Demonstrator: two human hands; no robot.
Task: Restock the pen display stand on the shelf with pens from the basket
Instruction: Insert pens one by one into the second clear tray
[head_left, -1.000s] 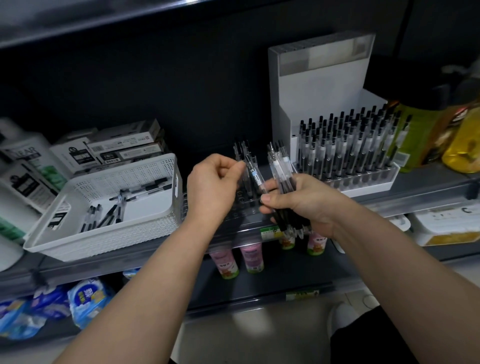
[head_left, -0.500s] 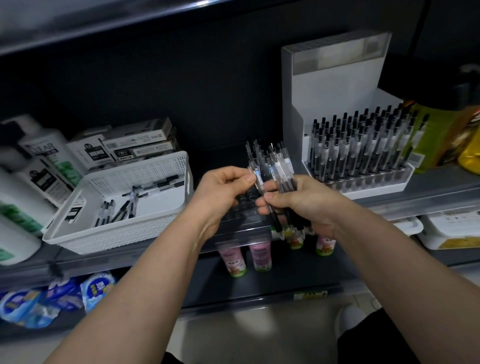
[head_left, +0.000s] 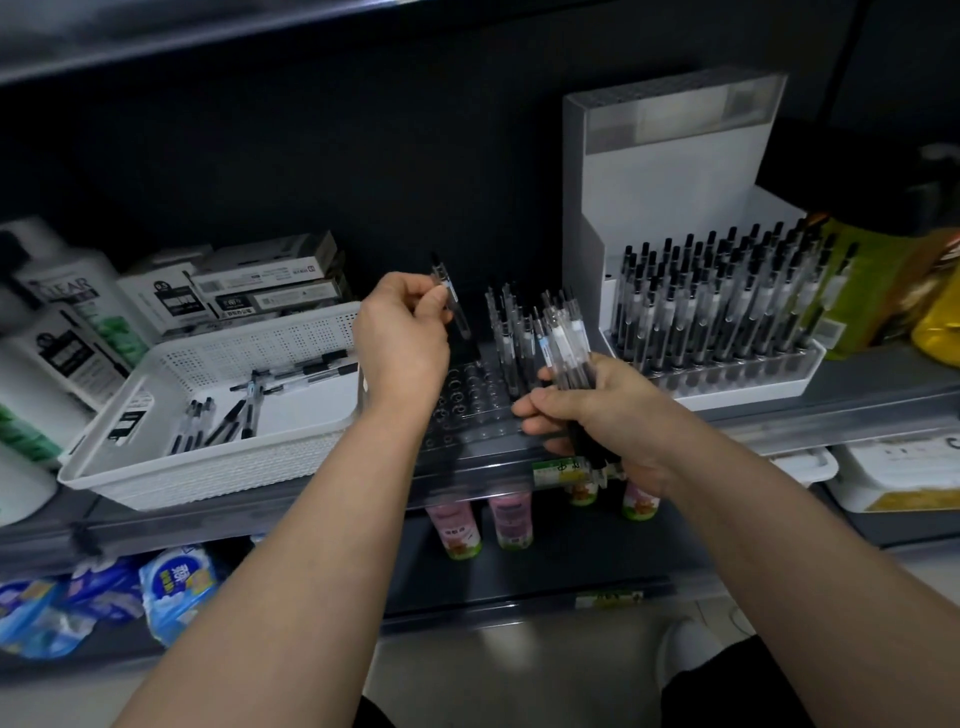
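Observation:
A clear pen display stand (head_left: 467, 395) with rows of round holes sits on the shelf between my hands; several pens (head_left: 511, 338) stand at its right side. My left hand (head_left: 402, 343) pinches a single clear pen (head_left: 451, 301) above the stand's back left. My right hand (head_left: 597, 415) grips a bundle of pens (head_left: 563, 343) at the stand's right front. The white perforated basket (head_left: 171, 467) to the left holds several loose pens (head_left: 234, 415).
A full white pen stand (head_left: 737, 384) with a tall back panel stands to the right. Boxes (head_left: 260, 291) and white bottles (head_left: 62, 332) crowd the left, yellow-green bottles (head_left: 872, 291) the far right. Small pink bottles (head_left: 457, 525) sit on the shelf below.
My left hand drew one pen out of the bundle and lifted it up and left over the stand. The right hand kept the bundle and stayed near the stand's right front.

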